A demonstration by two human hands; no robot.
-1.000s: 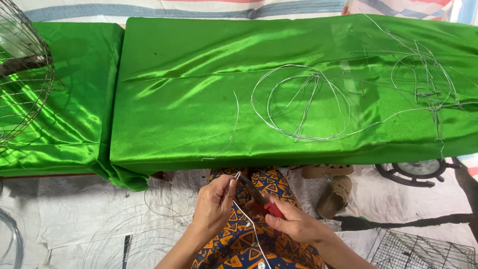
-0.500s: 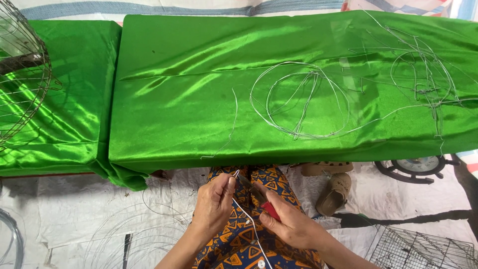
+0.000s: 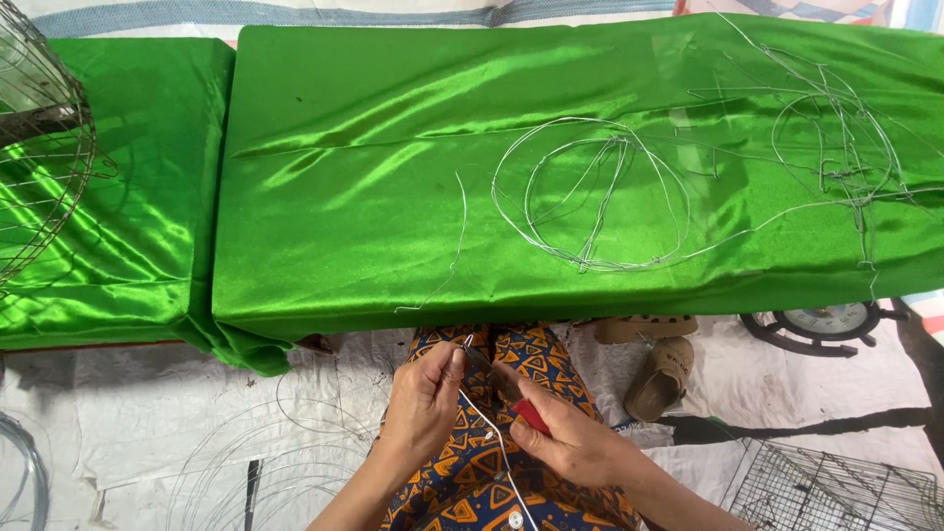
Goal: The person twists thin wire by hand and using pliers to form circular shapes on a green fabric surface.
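Observation:
My left hand (image 3: 423, 401) pinches the end of a thin metal wire (image 3: 489, 433) that runs down over my lap. My right hand (image 3: 565, 442) grips red-handled pliers (image 3: 518, 403), whose jaws point up-left and meet the wire near my left fingertips. Both hands hover over my patterned blue and orange clothing (image 3: 492, 482), just below the front edge of the green satin-covered table (image 3: 374, 128). On that table lie a round wire frame (image 3: 590, 197), a single curved wire piece (image 3: 452, 246) and a tangle of bent wire (image 3: 836, 147) at the right.
A wire basket frame (image 3: 39, 167) stands on a second green-covered table at the left. Wire hoops (image 3: 256, 462) lie on the white floor sheet. A pair of sandals (image 3: 659, 364), a round dial-faced object (image 3: 826, 323) and a wire mesh cage (image 3: 846, 492) sit at the lower right.
My hands have stayed at my lap; the right hand with the pliers has shifted slightly toward the wire end held by the left. The view has edged a little.

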